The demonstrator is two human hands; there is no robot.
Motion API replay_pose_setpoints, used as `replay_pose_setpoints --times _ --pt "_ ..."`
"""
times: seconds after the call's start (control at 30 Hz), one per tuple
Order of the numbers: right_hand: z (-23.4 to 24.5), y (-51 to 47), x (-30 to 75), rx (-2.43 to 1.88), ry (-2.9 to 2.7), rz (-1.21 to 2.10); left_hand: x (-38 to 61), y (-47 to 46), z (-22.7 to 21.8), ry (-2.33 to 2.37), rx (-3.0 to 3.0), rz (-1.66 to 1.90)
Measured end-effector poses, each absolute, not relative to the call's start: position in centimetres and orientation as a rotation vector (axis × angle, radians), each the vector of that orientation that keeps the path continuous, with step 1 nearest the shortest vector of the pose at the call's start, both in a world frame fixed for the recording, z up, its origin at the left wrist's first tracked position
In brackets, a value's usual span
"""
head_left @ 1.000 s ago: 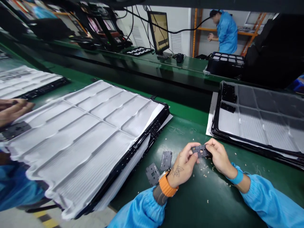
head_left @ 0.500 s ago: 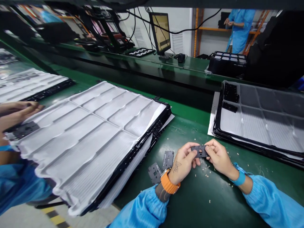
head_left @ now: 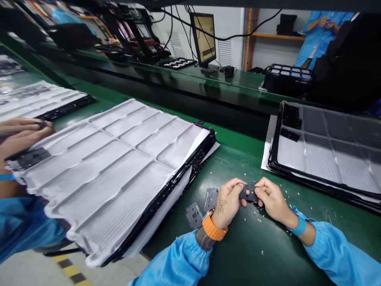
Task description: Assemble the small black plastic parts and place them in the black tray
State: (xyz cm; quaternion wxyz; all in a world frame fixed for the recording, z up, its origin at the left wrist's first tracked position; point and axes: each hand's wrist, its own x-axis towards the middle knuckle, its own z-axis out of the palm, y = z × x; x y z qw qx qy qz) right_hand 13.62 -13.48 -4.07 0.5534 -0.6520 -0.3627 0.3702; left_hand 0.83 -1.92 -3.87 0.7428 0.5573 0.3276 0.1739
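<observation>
The green table point(head_left: 238, 254) runs under everything. On the left lies a big stack of white-covered trays point(head_left: 119, 159), and at the far right a black tray point(head_left: 327, 155). Near me, my left hand point(head_left: 228, 200) and right hand point(head_left: 272, 200) pinch one small dark plate point(head_left: 248, 193) by its ends, just above the table. Two grey plates point(head_left: 194, 214) lie just left of my left hand.

stack point(head_left: 119, 159) left, tray point(head_left: 327, 155) right, plates point(head_left: 194, 214) between
</observation>
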Motion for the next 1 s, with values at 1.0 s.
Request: replay_pose_setpoints --times 1.0 --pt "-1.5 -13.6 15.0 -1.949 -1.562 0.638 -0.1 -2.1 -1.7 0.740 2.273 0.292"
